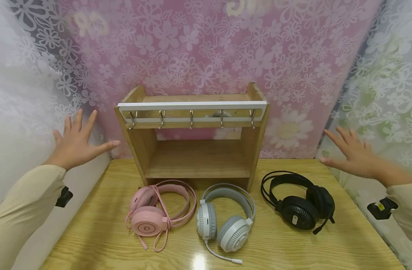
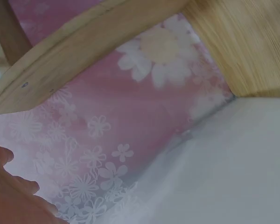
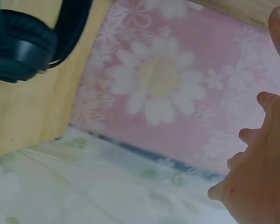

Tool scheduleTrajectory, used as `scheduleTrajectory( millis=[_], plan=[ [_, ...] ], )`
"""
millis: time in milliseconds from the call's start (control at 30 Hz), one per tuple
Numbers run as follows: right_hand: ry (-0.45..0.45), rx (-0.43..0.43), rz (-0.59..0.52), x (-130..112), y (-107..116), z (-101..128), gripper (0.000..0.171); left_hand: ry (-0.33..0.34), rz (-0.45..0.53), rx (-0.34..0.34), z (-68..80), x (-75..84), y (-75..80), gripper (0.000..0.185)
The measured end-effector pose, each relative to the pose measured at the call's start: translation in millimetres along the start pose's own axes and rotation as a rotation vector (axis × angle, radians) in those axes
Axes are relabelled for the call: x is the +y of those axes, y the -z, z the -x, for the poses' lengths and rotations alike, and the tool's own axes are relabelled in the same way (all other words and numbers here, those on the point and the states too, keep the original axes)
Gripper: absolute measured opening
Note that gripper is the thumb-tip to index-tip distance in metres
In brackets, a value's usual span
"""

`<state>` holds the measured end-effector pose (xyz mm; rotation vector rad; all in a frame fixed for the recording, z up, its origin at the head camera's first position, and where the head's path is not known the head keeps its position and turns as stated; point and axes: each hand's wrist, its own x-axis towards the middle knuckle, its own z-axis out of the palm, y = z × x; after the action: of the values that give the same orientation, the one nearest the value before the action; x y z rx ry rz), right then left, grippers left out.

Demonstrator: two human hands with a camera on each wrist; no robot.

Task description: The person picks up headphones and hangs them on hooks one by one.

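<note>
My left hand [image 1: 75, 146] is raised left of a wooden shelf [image 1: 199, 159], fingers spread and holding nothing. On the other side my right hand [image 1: 354, 155] is held up in the air, its fingers spread too. Below it and to its left, black headphones [image 1: 298, 212] with a boom mic lie on the table. White headphones [image 1: 234, 234] with grey cushions lie in front of the shelf, mic toward the front. Left of them rest pink headphones [image 1: 148, 221], their pink cable wound about the band. In the right wrist view part of the black headphones [image 3: 21, 44] shows.
A white rail [image 1: 192, 104] with several metal hooks runs across the shelf's upper front. Behind the wood-grain table [image 1: 101, 225] hangs a pink flowered curtain [image 1: 199, 48]. Pale sheeting [image 1: 395, 112] closes off the right side, and a white wall [image 1: 20, 93] the left.
</note>
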<state>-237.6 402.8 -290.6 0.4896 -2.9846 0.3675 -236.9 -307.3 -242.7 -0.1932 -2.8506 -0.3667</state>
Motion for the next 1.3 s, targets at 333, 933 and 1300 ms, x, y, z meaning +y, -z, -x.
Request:
scheduleTrajectory(
  millis=[333, 933, 1300],
  plan=[
    [-0.015, -0.022, -0.158, 19.6, -30.7, 24.4, 0.088, -0.015, 0.186, 0.076, -14.0, 10.5, 1.0, 0.104],
    [-0.082, -0.089, -0.431, 42.8, -85.0, 61.7, 0.077, 0.019, 0.506, 0.095, -26.9, 33.0, -4.7, 0.095],
    [-0.183, -0.173, -0.651, 46.4, -112.6, 75.2, 0.068, 0.034, 0.632, 0.108, -38.7, 39.1, -6.1, 0.092]
  ],
)
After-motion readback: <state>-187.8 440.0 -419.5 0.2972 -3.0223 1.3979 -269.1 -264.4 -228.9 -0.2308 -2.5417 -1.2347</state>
